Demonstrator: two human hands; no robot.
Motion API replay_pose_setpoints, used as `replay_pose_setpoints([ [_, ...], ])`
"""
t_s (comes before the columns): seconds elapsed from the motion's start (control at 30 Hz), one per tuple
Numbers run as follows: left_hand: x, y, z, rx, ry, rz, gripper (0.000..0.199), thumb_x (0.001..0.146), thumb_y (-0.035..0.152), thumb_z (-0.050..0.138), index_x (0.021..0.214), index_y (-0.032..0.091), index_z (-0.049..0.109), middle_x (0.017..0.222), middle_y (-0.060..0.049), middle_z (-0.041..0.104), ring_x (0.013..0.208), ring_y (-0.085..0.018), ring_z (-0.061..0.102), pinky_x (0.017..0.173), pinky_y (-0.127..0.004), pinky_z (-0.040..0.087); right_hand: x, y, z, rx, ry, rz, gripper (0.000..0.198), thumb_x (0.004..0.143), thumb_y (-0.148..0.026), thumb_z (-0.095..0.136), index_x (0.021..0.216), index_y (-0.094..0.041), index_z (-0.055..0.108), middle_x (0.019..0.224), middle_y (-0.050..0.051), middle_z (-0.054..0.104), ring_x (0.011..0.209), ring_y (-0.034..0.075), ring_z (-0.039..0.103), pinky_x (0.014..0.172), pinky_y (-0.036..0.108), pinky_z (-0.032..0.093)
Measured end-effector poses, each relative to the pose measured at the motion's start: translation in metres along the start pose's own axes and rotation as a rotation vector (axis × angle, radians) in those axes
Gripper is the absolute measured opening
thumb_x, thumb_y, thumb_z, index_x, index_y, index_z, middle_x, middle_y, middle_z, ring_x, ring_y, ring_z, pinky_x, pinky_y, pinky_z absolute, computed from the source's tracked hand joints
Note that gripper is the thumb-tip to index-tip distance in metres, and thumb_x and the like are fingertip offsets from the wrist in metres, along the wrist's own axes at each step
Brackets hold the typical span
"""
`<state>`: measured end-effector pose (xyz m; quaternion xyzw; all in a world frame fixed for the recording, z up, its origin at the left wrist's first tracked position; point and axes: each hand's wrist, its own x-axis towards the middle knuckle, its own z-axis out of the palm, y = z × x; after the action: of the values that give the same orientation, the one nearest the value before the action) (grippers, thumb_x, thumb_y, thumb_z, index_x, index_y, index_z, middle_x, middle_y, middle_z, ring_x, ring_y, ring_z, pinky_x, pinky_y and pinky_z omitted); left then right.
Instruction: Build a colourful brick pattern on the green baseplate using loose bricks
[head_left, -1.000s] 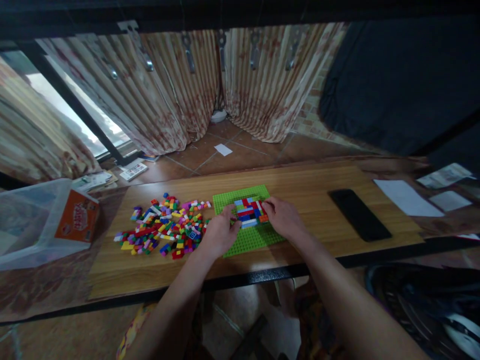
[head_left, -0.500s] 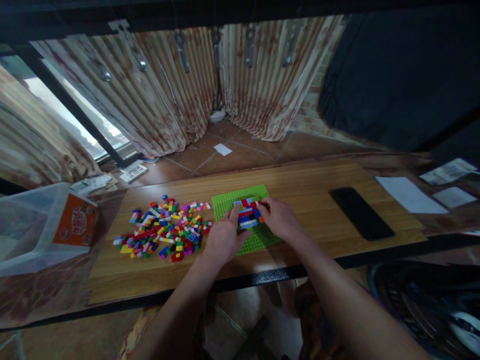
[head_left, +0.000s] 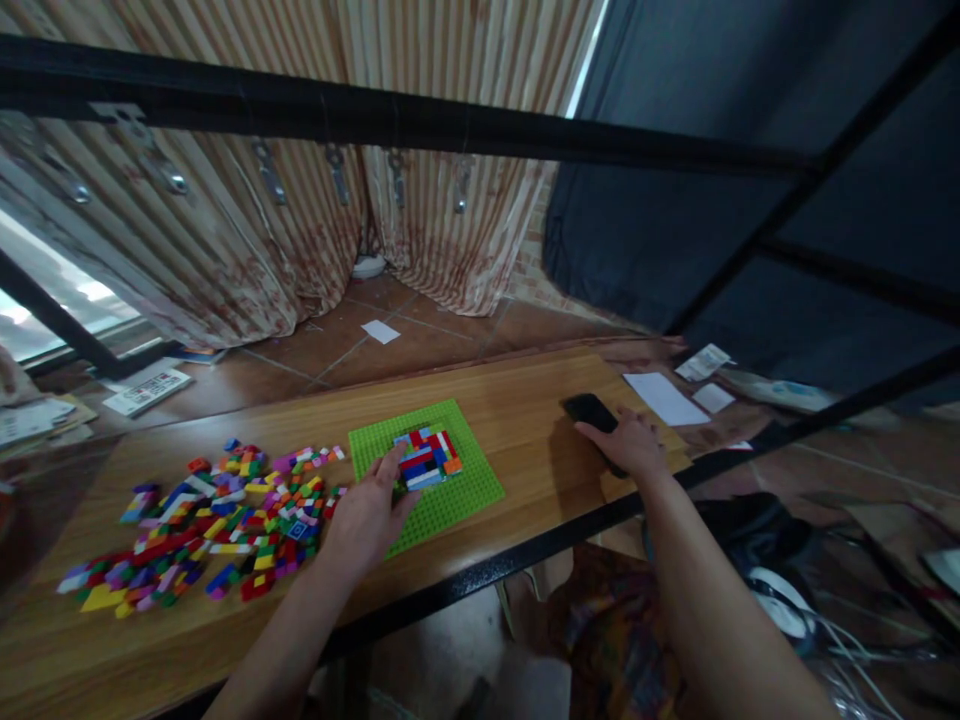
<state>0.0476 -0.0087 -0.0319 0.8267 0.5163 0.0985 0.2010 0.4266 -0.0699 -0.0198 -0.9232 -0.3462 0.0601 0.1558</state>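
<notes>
A flat patch of red, blue, white and orange toy bricks (head_left: 431, 460) sits on the green baseplate (head_left: 474, 487). My left hand (head_left: 366, 515) rests at the left edge of that patch, fingertips touching it and thumb stretched apart, nothing visibly held. To the right, my right hand (head_left: 634, 443) is closed around a black phone (head_left: 594, 411). The phone looks tilted, its near part covered by the hand, with a dark shadow on the wood beside it.
Loose coloured bricks (head_left: 210, 520) lie heaped left of the baseplate on the wooden board (head_left: 517, 385). White paper (head_left: 666, 398) lies past the right end. A dark metal bar (head_left: 450, 125) with hanging clips crosses above, before striped curtains.
My right hand has left the bricks, moved right and taken hold of the phone. My left hand stays by the brick patch. The camera view has turned to the right.
</notes>
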Motion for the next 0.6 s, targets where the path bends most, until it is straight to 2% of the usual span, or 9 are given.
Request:
replay_pose_setpoints([
  [0.1, 0.002, -0.001, 0.0, -0.004, 0.001, 0.001, 0.061, 0.092, 0.029, 0.052, 0.147, 0.019, 0.03, 0.125, -0.011, 0.062, 0.09, -0.021, 0.069, 0.076, -0.031, 0.051, 0.007, 0.018, 0.005, -0.061, -0.086, 0.022, 0.101, 0.065, -0.075, 0.063, 0.138, -0.009, 0.043, 0.139, 0.032, 0.043, 0.129, 0.05, 0.039, 0.097, 0.06, 0.037],
  [0.3, 0.002, -0.002, 0.0, 0.001, 0.003, 0.002, 0.059, 0.092, 0.029, 0.049, 0.147, 0.02, 0.031, 0.116, -0.01, 0.065, 0.089, -0.021, 0.069, 0.076, -0.031, 0.051, 0.015, 0.016, 0.012, -0.062, -0.075, 0.047, 0.096, 0.06, -0.072, 0.07, 0.129, -0.007, 0.053, 0.132, 0.03, 0.049, 0.126, 0.046, 0.044, 0.097, 0.055, 0.041],
  [0.43, 0.003, -0.005, 0.002, 0.024, -0.009, -0.004, 0.059, 0.092, 0.03, 0.048, 0.147, 0.018, 0.031, 0.114, -0.011, 0.066, 0.088, -0.022, 0.069, 0.073, -0.031, 0.05, 0.007, -0.001, 0.016, -0.072, -0.057, 0.049, 0.095, 0.062, -0.071, 0.069, 0.129, -0.006, 0.052, 0.132, 0.029, 0.05, 0.126, 0.044, 0.046, 0.097, 0.053, 0.042],
  [0.6, 0.004, -0.003, 0.001, 0.047, -0.015, -0.025, 0.058, 0.093, 0.031, 0.048, 0.147, 0.018, 0.031, 0.112, -0.01, 0.066, 0.085, -0.022, 0.07, 0.071, -0.03, 0.05, -0.013, -0.04, 0.029, -0.071, -0.068, -0.045, 0.09, 0.067, -0.068, 0.068, 0.127, -0.003, 0.053, 0.132, 0.028, 0.05, 0.125, 0.042, 0.045, 0.099, 0.049, 0.04],
])
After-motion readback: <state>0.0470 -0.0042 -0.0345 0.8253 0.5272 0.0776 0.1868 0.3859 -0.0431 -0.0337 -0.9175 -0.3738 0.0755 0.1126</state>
